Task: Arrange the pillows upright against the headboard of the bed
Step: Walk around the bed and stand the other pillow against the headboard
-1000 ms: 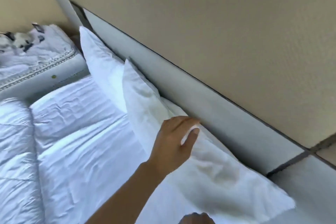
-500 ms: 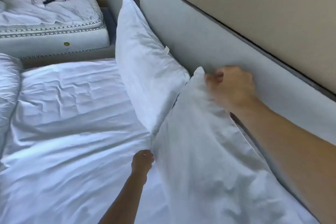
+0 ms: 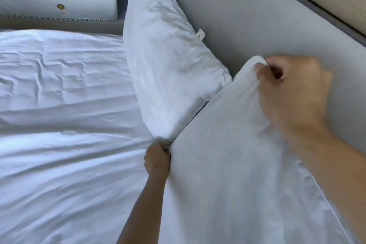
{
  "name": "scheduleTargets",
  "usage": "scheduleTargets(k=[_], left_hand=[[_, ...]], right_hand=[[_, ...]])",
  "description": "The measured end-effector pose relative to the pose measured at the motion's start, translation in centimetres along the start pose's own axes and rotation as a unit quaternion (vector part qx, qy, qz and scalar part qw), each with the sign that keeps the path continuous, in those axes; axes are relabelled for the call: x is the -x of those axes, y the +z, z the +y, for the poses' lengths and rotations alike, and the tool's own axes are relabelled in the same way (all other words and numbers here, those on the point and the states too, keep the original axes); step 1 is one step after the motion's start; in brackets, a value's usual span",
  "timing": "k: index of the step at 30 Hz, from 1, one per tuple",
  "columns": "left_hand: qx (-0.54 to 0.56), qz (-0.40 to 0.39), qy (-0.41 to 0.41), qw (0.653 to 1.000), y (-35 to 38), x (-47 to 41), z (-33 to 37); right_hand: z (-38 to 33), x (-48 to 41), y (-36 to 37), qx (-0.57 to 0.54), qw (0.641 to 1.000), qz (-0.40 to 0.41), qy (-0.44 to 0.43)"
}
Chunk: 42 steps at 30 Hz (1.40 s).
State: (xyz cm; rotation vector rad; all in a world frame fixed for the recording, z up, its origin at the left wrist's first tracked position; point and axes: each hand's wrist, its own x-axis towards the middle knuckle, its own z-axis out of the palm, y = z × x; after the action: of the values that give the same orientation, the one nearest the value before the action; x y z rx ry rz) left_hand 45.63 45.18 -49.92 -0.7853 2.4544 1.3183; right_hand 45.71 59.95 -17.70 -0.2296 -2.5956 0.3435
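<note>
Pillow (image 3: 227, 164) top corner pinched in right hand (image 3: 293, 93) fingers (image 3: 263, 71), beside headboard (image 3: 237, 16). Lower corner gripped by left hand (image 3: 157, 161), fingertips hidden.

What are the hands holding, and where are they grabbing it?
Both hold the near pillow: the right hand pinches its top corner, the left hand grips its lower corner.

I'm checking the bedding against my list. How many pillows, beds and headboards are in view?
Pillows: 2, the far pillow and the near pillow.
Beds: 2, the sheeted bed and the neighbouring bed.
Headboards: 1, the headboard.
Total: 5.
</note>
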Motion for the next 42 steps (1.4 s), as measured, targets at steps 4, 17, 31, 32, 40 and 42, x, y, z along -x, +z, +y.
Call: scheduleTargets(k=[4,17,31,32,40,42], left_hand=[[0.024,0.007,0.021,0.999,-0.6,0.9,-1.0],[-0.277,-0.121,0.177,0.937,-17.6,27.8,-5.7],[-0.278,-0.039,0.258,0.924,-24.3,58.4,-3.6],[-0.289,-0.026,0.272,0.918,-24.2,59.9,-3.9],[-0.346,0.012,0.307,0.887,-24.3,67.8,-5.0],[-0.387,0.023,0.328,0.862,-25.2,69.1,-6.6]], right_hand=[[0.1,0.1,0.2,0.045,0.999,-0.026,0.002],[3.5,21.0,-10.7,0.167,0.928,-0.329,-0.046],[15.3,40.4,-31.1,0.050,0.965,-0.249,0.061],[15.6,40.5,-31.8,0.029,0.976,-0.207,0.067],[17.2,44.6,-39.4,0.106,0.934,-0.324,0.110],[17.7,46.0,-40.5,0.117,0.941,-0.293,0.121]])
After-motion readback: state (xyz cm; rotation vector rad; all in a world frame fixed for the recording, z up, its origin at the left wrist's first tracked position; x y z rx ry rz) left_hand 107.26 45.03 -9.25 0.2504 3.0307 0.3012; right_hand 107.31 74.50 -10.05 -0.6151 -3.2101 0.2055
